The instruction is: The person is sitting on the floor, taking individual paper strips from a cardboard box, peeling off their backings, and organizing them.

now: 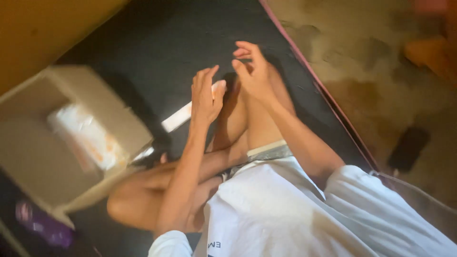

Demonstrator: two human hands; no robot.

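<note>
Head view shows our left hand [205, 95] clamped on a slim white carton [190, 112], likely light and crushable, best held by its long edges, while our right hand [252, 71] hovers with fingers apart.

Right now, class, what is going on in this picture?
A person sits cross-legged on a dark mat, seen from above. The left hand holds a long, narrow white box over the knees, fingers wrapped around one end. The right hand is raised just beside it, fingers spread and empty. To the person's left stands an open cardboard box with white packets inside. The picture is blurred, so finer detail cannot be made out.
</note>
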